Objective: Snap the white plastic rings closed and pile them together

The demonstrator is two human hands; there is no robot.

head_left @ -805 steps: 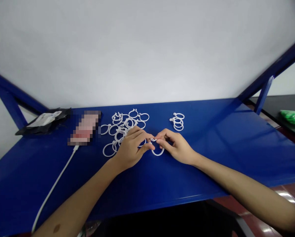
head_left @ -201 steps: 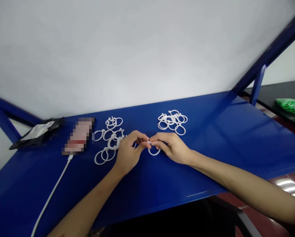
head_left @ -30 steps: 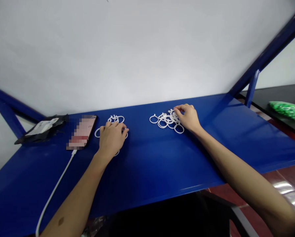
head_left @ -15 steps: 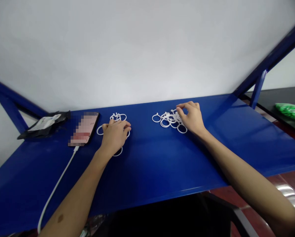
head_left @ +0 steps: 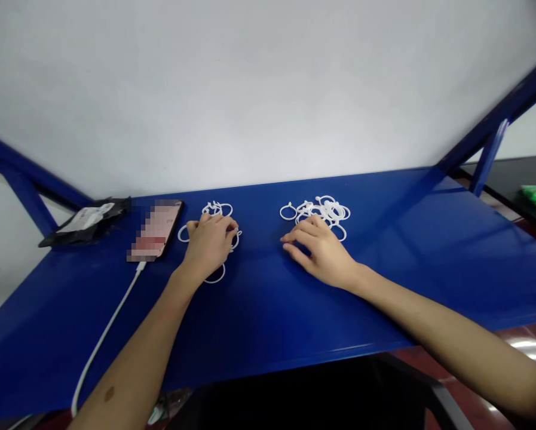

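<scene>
While the left hand (head_left: 208,242) stays down at the left pile (head_left: 214,208): the right hand (head_left: 324,251) has drawn back toward the near edge of the surface (head_left: 268,310); half a second ago its fingers were at the right side of the right pile (head_left: 327,211).

Right hand: thumb and fingers apart, pointing left, with nothing showing between them. It hides the near part of the right pile; I cannot tell whether it touches a ring there.

Right pile: white rings lying over one another, right of the surface's middle and near the far edge. Rings at its right side, covered by the hand a moment ago, are now in view.

Lone ring (head_left: 290,205): at the left end of the right pile, just beside or touching it; I cannot tell which.

Left hand: little changed, palm down, thumb and forefinger close together by a ring at the left pile's right side. Whether they grip it is too small to tell.

Left pile: more white rings, left of the middle, mostly under the left hand. Parts show toward the far edge, at both sides and toward the near edge.

Work with the rings: with no ring visible in the right hand, it seems to have let one go at the right pile; I judge this a pause between two rings.

Phone (head_left: 153,231): left of the left pile, its screen blurred out; a cable (head_left: 104,334) runs from it to the near edge.

Bag (head_left: 87,218): black, by the far left corner.
</scene>
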